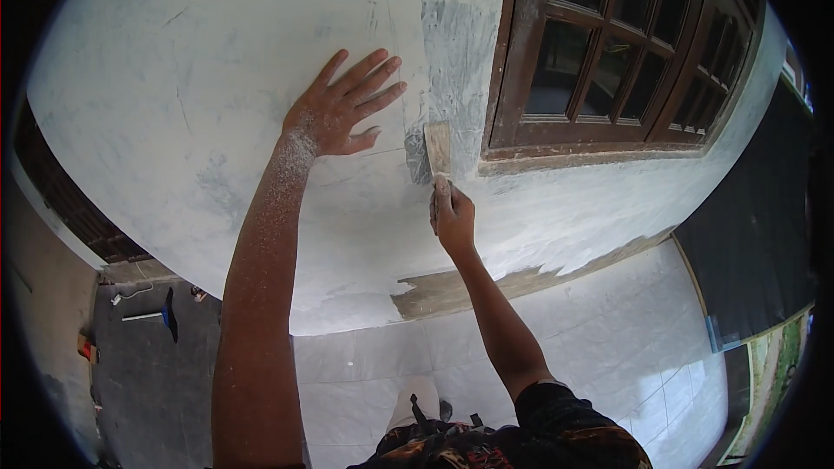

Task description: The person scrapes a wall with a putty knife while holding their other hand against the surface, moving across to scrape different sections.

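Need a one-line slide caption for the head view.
Right hand holding a flat scraper at a patchy wall beside a brown-framed window; left hand spread, palm toward the wall.

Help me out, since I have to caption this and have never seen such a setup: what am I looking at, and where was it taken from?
There is no machine here, just a person's two bare hands. The single picture comes from a camera worn on the head, looking forward and down, so the arms reach up from the bottom edge; the black rim is the edge of the round view.

The left hand is empty, fingers spread, at the wall; pale specks dot its wrist. The right hand grips a flat scraper, its blade up at the wall. The wall is whitish with grey patches. To the right is a brown wooden window with small panes, and below lies a pale floor.
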